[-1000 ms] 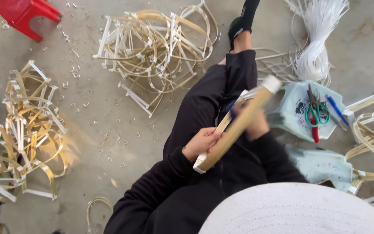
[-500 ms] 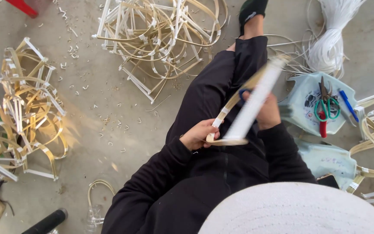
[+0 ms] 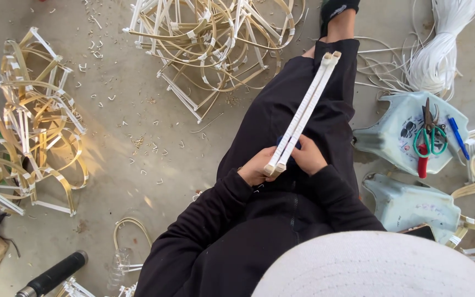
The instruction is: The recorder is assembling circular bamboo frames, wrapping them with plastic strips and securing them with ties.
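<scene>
- Left hand [image 3: 257, 169] and right hand [image 3: 308, 158] are both closing around the near end of a long flat wrapped frame [image 3: 303, 110], centre of the frame, over the lap.
- Frame is lying edge-on, running from the hands up toward the knee, far end near upper centre; grip on both sides is tight on the frame, fingers partly hidden.
- Judging by the hold, keeping both thumbs close to the end should be steadying it; holding the two pale rails flush together looks important so they are not splaying.
- Scissors [image 3: 429, 132] and a blue pen [image 3: 458, 137] are lying on a pale plastic stool [image 3: 391, 143], right of frame, within reach.
- Piles of bent strip frames [image 3: 210, 38] are sitting on the floor [image 3: 133, 165], upper centre and left.
</scene>
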